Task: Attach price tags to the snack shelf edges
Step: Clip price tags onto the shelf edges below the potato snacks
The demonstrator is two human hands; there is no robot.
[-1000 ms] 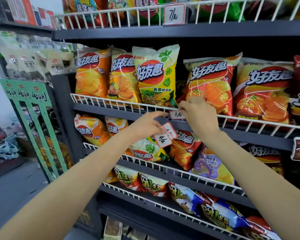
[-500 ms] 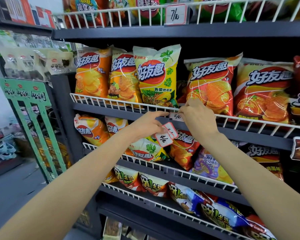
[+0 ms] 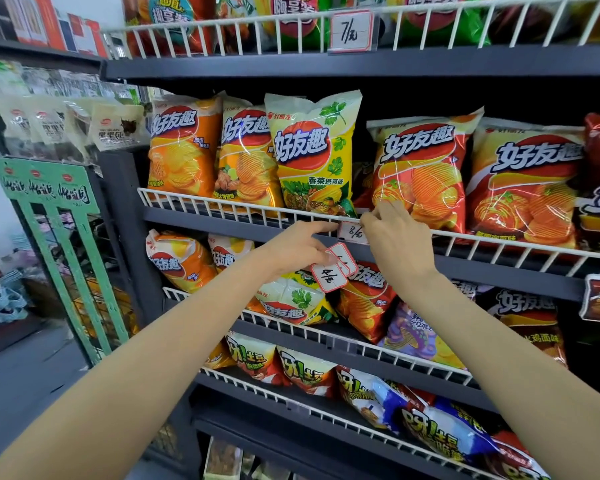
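Head view: the tag [image 3: 351,232] (marked 8) hangs on the white rail [image 3: 222,206], between both hands. The right hand [image 3: 397,244] pinches its upper right corner; the left hand [image 3: 297,249] points a finger at its left edge while gripping spare tags [image 3: 333,271]. Compared with half a second ago, little differs.

Second spare tag [image 3: 343,256] half-hidden behind the front tag [image 3: 329,277]

White tags [image 3: 329,277] w/ red border; white wire rail [image 3: 222,206].
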